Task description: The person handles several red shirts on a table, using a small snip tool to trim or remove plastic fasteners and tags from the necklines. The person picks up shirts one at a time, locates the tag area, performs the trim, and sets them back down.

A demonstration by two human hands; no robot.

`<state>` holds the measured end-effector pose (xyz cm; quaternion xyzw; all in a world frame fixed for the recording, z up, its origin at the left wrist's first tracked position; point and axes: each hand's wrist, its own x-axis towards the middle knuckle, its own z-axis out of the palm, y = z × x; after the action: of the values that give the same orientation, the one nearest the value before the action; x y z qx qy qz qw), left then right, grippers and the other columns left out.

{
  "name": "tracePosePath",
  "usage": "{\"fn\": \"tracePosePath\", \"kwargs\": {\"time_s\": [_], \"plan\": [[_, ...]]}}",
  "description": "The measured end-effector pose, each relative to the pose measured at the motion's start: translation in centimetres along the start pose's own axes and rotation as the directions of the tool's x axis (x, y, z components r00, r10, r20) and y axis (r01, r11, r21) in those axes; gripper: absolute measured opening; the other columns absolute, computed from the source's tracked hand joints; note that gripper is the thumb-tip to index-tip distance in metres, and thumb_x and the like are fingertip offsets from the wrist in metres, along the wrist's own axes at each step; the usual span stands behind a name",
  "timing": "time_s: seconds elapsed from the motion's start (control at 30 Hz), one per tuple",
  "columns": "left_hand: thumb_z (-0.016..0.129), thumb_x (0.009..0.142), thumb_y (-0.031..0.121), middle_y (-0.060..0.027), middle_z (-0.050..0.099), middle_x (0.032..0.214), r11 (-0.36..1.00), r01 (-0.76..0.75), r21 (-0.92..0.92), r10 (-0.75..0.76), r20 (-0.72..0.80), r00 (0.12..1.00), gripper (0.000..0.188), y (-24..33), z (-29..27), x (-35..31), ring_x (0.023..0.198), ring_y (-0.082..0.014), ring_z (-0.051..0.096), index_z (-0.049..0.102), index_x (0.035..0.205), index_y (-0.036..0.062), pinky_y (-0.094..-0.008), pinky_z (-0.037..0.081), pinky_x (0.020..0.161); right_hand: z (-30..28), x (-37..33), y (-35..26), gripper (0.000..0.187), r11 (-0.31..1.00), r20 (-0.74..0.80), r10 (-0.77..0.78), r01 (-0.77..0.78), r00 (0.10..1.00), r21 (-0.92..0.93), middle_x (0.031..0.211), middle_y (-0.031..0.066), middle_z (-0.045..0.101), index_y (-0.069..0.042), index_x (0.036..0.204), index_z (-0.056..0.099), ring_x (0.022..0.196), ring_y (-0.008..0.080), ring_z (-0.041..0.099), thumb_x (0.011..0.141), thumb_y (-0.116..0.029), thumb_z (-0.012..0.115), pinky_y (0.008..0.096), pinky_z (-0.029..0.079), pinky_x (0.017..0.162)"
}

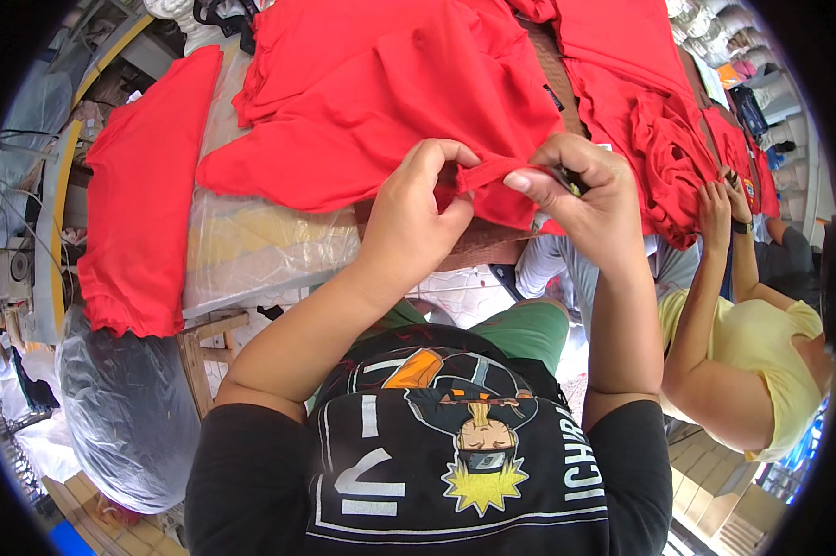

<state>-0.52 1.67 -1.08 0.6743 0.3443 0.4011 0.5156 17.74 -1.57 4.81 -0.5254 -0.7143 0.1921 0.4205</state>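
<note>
A large red knit garment (399,102) lies spread on the table in front of me, and its near edge is lifted in my hands. My left hand (409,218) pinches a narrow folded band of it between thumb and fingers. A short way to the right, my right hand (592,199) grips the same band, thumb on top. Tucked in that right palm is a small dark tool (569,180), mostly hidden by the fingers; its kind cannot be made out. The stretch of red fabric between both hands is pulled fairly taut.
Another red piece (149,195) hangs over the table's left edge, beside clear plastic sheeting (260,250). More red garments (640,120) are heaped to the right, where a co-worker in a yellow shirt (761,361) handles fabric. A large plastic-wrapped bundle (126,417) stands at lower left.
</note>
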Motion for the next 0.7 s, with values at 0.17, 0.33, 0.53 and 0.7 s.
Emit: {"fn": "tracePosePath", "kwargs": {"time_s": [0.17,0.33,0.53,0.7], "plan": [[0.050,0.088,-0.007,-0.0065,0.061,0.107,0.846,0.266,-0.463,-0.095,0.360,0.928,0.049,2.4,-1.2,-0.7,0.100,-0.0093,0.058,0.040,0.135,0.0019,-0.0245,0.045,0.087,-0.4,0.1,1.7,0.017,0.897,-0.041,0.326,-0.295,0.945,0.328,0.070,-0.0014,0.061,0.001,0.088,0.067,0.060,0.0038,0.054,0.085,-0.015,0.074,0.0202,0.048,0.050],[0.051,0.090,-0.005,-0.0043,0.063,0.104,0.886,0.118,-0.448,0.035,0.318,0.948,0.057,2.4,-1.4,-1.1,0.092,-0.0057,0.056,0.034,0.144,0.0032,-0.0214,0.044,0.081,0.9,-0.7,3.6,0.019,0.990,-0.151,0.135,-0.127,0.979,0.058,0.087,0.0042,0.064,-0.004,0.096,0.069,0.075,0.0104,0.058,0.080,-0.011,0.075,0.0251,0.047,0.064],[0.055,0.091,-0.002,0.0005,0.056,0.084,0.934,0.034,-0.356,0.053,0.233,0.971,0.056,1.7,-1.1,-1.4,0.080,-0.0039,0.049,0.038,0.143,0.0045,-0.0191,0.040,0.076,0.3,-1.5,-1.4,0.024,0.993,-0.048,-0.112,0.109,0.993,-0.043,0.090,0.0059,0.063,-0.006,0.096,0.070,0.075,0.0171,0.062,0.073,-0.004,0.076,0.0273,0.049,0.064],[0.055,0.093,0.000,-0.0063,0.067,0.102,0.999,-0.042,-0.028,0.049,0.309,0.950,0.051,2.8,-1.5,-1.5,0.098,-0.0075,0.059,0.038,0.142,0.0013,-0.0229,0.045,0.086,0.5,-2.1,-1.1,0.023,0.987,0.000,-0.112,0.112,0.994,-0.119,0.088,0.0074,0.062,-0.004,0.091,0.064,0.071,0.0211,0.063,0.071,0.005,0.071,0.0297,0.051,0.061]]}}
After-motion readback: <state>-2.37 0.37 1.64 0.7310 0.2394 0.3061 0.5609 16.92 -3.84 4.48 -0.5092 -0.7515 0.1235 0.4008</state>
